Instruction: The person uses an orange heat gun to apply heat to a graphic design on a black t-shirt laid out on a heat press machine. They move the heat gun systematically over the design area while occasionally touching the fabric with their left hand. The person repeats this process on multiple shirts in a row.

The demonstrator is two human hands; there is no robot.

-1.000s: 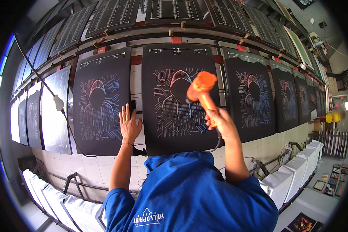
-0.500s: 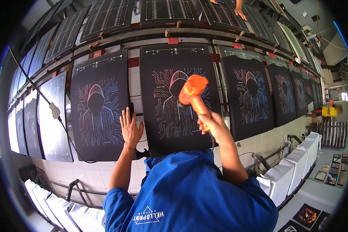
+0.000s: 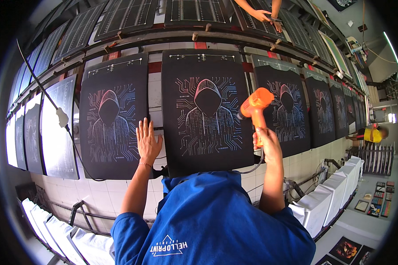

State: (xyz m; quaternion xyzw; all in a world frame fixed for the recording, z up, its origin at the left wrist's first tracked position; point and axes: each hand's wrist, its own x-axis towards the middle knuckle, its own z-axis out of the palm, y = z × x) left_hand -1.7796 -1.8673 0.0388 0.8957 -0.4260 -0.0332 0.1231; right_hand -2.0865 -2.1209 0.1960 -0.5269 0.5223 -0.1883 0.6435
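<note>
My right hand [image 3: 268, 143] grips the handle of an orange heat gun [image 3: 257, 104], its dark nozzle pointing left over the right edge of the middle board. Below it a black shirt [image 3: 208, 161] lies on that board, printed with a hooded figure and circuit lines. My left hand [image 3: 149, 141] rests with fingers stretched out at the right edge of another black shirt [image 3: 88, 150], which bears the same print. A third printed shirt [image 3: 274, 141] lies to the right, partly behind the heat gun.
A dark cable with a pale connector [image 3: 63, 117] hangs at the left. Across a rail [image 3: 163, 35] stand more boards, where another person's hands [image 3: 265, 17] hold a dark object. White covered pieces [image 3: 336, 187] line the right behind me. Someone in yellow [image 3: 373, 135] is far right.
My right hand has carried the heat gun rightward, off the middle print. My left hand stays at the board's edge. The other person's hands have come together around a dark object.
</note>
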